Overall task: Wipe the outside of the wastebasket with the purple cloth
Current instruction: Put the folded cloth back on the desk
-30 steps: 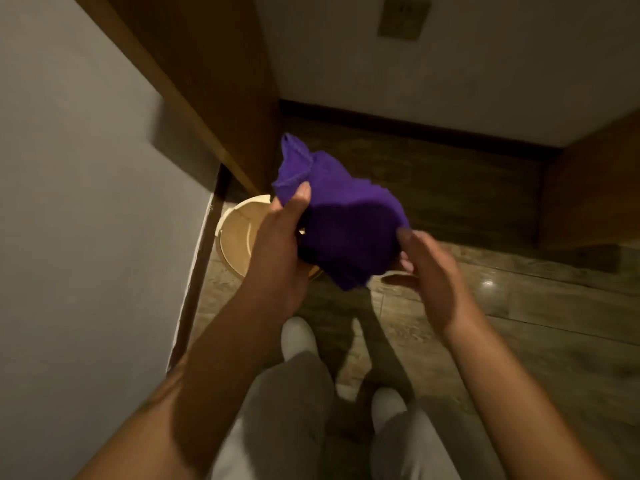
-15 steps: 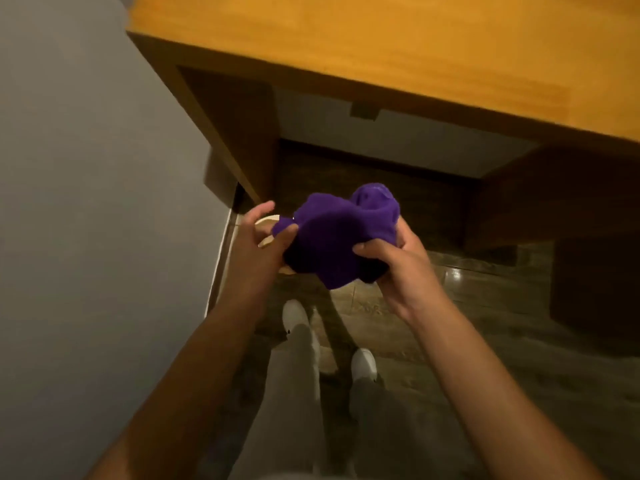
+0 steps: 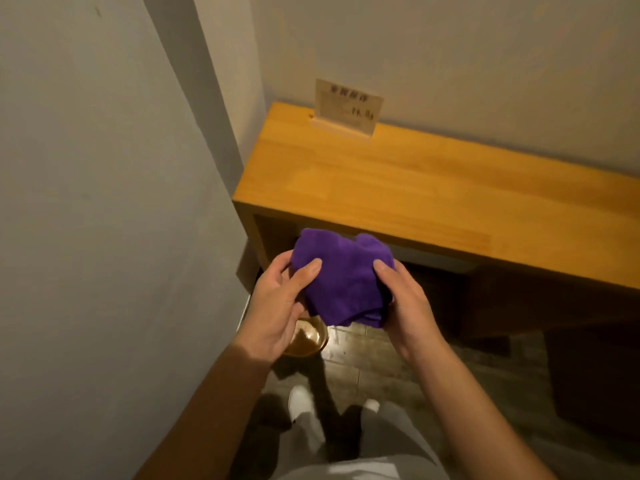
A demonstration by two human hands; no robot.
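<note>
We've got the cloth (image 3: 341, 280) bunched btwn both hands, left (image 3: 277, 303) and right (image 3: 403, 299) each curled on it. Basket (image 3: 308, 339) sits below on floor (mostly hidden) w/ no wiping underway.

L hand (image 3: 277, 306), R hand (image 3: 403, 299) raised, both grips closed

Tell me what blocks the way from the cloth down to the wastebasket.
Nothing visible does. Both hands, left and right, hold the cloth bunched in the air, and the wastebasket stands on the floor just below it, by the wall, partly hidden behind the left hand.
</note>
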